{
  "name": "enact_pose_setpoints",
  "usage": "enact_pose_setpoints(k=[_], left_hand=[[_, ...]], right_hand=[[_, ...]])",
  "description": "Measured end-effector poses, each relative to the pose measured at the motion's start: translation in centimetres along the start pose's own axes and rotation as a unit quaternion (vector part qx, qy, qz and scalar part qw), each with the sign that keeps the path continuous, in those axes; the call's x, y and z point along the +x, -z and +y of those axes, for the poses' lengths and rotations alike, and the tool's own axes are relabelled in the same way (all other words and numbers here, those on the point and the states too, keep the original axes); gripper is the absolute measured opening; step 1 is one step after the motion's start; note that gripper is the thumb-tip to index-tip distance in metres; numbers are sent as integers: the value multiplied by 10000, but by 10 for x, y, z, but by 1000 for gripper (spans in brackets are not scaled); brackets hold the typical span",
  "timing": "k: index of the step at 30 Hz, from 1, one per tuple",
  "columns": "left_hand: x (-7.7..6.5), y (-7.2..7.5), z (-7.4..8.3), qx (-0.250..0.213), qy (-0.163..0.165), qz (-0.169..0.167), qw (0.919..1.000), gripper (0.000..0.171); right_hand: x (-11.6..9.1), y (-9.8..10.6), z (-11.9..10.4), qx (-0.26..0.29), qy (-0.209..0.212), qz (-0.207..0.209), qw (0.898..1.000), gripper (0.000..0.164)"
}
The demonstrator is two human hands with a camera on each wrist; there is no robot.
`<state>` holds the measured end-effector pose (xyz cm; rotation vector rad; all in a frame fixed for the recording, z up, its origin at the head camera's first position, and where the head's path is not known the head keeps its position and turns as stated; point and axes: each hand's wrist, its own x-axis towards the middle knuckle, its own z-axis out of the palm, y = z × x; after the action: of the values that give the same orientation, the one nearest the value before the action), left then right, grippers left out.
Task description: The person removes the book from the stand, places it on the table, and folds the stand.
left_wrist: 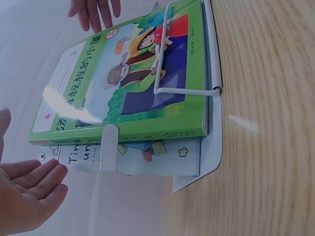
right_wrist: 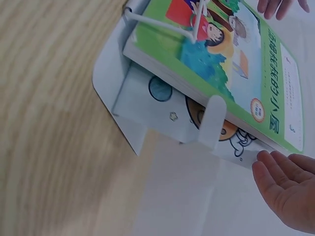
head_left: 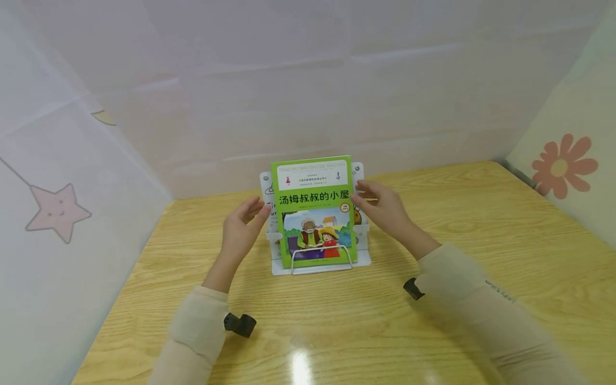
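A green picture book (head_left: 315,200) leans upright on a white book stand (head_left: 276,266), its cover facing me. The stand's wire holder (head_left: 321,247) crosses the lower cover, and side tabs (left_wrist: 109,147) flank the book. My left hand (head_left: 242,227) is beside the book's left edge, fingers loosely bent with nothing in them; the left wrist view shows its fingers apart from the cover. On the other side, my right hand (head_left: 385,211) has its fingertips close to the right edge. In the right wrist view its relaxed fingers are near the stand's printed back plate (right_wrist: 170,110).
The stand rests on a wood-grain table (head_left: 313,315) near its back edge. Behind it hangs a pale wall sheet (head_left: 313,96). A pink star (head_left: 59,212) and a red flower (head_left: 563,166) are printed on the side sheets. Small black wrist devices (head_left: 240,324) hang at both sleeves.
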<state>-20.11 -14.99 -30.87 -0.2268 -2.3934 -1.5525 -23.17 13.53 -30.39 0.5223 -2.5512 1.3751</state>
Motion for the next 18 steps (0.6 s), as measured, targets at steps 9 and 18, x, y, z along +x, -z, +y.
enact_pose_setpoints(k=[9,18], left_hand=[[-3,-10,-4,-245,349,-120,9990,55],[-2,-19,-6,-353,474,-105,9982,49]], right_hand=[[-8,-12,4,331,-455,107,9984,49],[-8,-17,1,1077,-1158,-508,9861,44]])
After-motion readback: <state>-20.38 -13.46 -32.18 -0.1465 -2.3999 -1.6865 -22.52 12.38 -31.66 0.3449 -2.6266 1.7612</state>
